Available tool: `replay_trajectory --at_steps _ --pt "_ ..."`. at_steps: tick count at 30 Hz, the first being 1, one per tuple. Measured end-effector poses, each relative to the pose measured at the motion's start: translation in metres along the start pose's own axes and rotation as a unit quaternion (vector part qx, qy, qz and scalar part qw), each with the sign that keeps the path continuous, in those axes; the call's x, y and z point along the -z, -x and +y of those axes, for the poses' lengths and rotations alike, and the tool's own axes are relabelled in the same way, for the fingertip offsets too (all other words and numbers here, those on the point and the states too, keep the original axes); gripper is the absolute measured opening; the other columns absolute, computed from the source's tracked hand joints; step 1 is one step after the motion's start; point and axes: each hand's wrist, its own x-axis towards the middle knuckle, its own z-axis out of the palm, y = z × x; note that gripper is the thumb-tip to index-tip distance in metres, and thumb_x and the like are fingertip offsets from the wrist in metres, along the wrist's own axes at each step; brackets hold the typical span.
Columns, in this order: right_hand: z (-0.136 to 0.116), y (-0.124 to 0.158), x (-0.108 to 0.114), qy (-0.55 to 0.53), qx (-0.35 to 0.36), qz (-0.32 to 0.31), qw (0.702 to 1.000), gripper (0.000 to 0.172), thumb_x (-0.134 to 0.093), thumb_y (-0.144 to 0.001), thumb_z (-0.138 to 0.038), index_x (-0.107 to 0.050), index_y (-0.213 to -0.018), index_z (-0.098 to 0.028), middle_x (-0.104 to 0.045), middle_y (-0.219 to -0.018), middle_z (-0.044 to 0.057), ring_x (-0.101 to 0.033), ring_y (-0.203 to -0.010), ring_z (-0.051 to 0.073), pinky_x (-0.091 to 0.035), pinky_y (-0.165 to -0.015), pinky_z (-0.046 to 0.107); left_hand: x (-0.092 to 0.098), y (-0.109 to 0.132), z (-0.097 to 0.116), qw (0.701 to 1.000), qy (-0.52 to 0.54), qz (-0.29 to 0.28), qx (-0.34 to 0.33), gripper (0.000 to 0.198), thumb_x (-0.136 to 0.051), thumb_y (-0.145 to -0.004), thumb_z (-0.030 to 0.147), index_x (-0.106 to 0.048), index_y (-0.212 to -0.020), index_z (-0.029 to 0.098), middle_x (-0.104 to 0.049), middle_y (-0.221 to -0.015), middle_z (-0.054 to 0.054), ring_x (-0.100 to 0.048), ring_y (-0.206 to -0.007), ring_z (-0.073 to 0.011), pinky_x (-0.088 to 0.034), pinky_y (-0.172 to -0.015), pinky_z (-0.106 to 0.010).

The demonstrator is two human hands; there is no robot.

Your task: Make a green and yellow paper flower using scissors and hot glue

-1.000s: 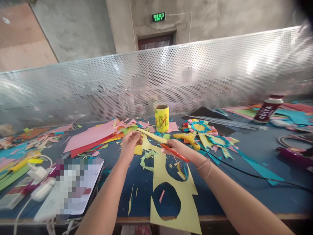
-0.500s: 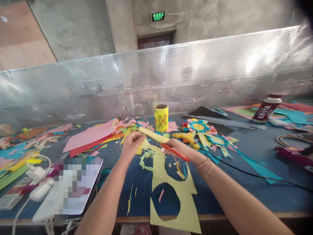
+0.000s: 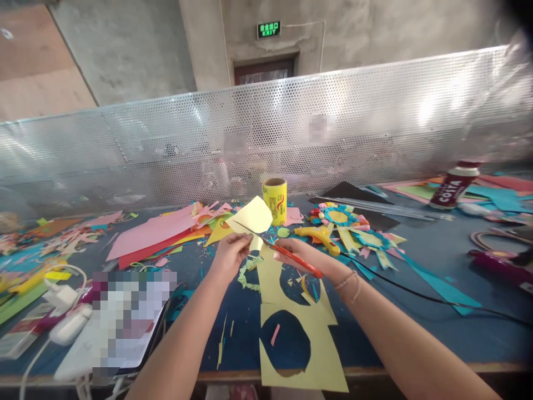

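"Where was the pale yellow paper piece [image 3: 255, 214]?"

"Raised above the desk [image 3: 358, 339], its lower edge pinched in the left hand [image 3: 234, 253]. Folded fingers covered the exact contact spot."

"And the right hand [image 3: 296, 251]?"

"Closed around orange-handled scissors [image 3: 300, 264]. The hand hid part of the handles; the thin blades crossed in front of the paper, but whether they bit into it I couldn't tell."

"Anything else blocked?"

"The paper covered the lower left of the yellow cardboard-cored roll [image 3: 278, 201]. The cut-out yellow sheet [image 3: 327, 364] hung past the desk's front edge."

"The tablet [image 3: 146, 328]?"

"Mostly pixelated, unreadable. Beyond the perforated metal screen [image 3: 162, 150], shapes were too hazy to name."

"And the yellow glue gun [image 3: 320, 235]?"

"Just beyond the right hand, its black cord running out of view at right."
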Motion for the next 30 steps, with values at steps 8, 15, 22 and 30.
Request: replay_trajectory --at_steps 8,15,22,30 --pt "0.007 -0.004 0.0 0.015 -0.012 -0.003 1.0 0.039 -0.043 -0.079 -0.053 -0.035 -0.062 -0.019 -0.032 -0.058 -0.005 -0.028 -0.053 0.008 -0.025 -0.048 0.025 0.006 -0.003 0.002 0.984 -0.136 0.014 -0.112 0.029 -0.068 -0.062 0.035 -0.057 -0.081 0.017 -0.062 -0.061 0.0 -0.059 -0.053 -0.0141 -0.048 -0.053 -0.025" --pt "0.009 -0.005 -0.002 0.03 -0.013 0.012 0.999 0.04 -0.044 -0.079 -0.054 -0.035 -0.062 -0.019 -0.032 -0.058 -0.005 -0.029 -0.052 0.008 -0.025 -0.048 0.025 0.011 -0.004 0.004 0.968 -0.194 0.041 -0.157 0.028 -0.055 -0.073 0.042 -0.055 -0.064 0.016 -0.057 -0.055 0.0 -0.053 -0.046 -0.0112 -0.043 -0.047 -0.023" --pt "0.001 0.0 0.002 -0.029 -0.01 0.008 0.999 0.04 -0.042 -0.081 -0.054 -0.036 -0.064 -0.019 -0.034 -0.058 -0.005 -0.033 -0.052 0.008 -0.028 -0.047 0.025 0.013 -0.009 -0.006 0.975 -0.175 0.008 -0.135 0.03 -0.061 -0.069 0.042 -0.062 -0.063 0.013 -0.059 -0.056 -0.001 -0.052 -0.048 -0.0106 -0.043 -0.051 -0.024" --pt "-0.008 0.008 0.006 -0.064 -0.014 -0.021 0.998 0.037 -0.038 -0.083 -0.055 -0.039 -0.071 -0.02 -0.036 -0.058 -0.003 -0.035 -0.049 0.009 -0.03 -0.044 0.025 0.013 -0.007 -0.008 0.972 -0.189 -0.043 -0.133 0.031 -0.061 -0.071 0.043 -0.063 -0.061 0.014 -0.059 -0.055 -0.002 -0.053 -0.05 -0.0118 -0.043 -0.051 -0.025"
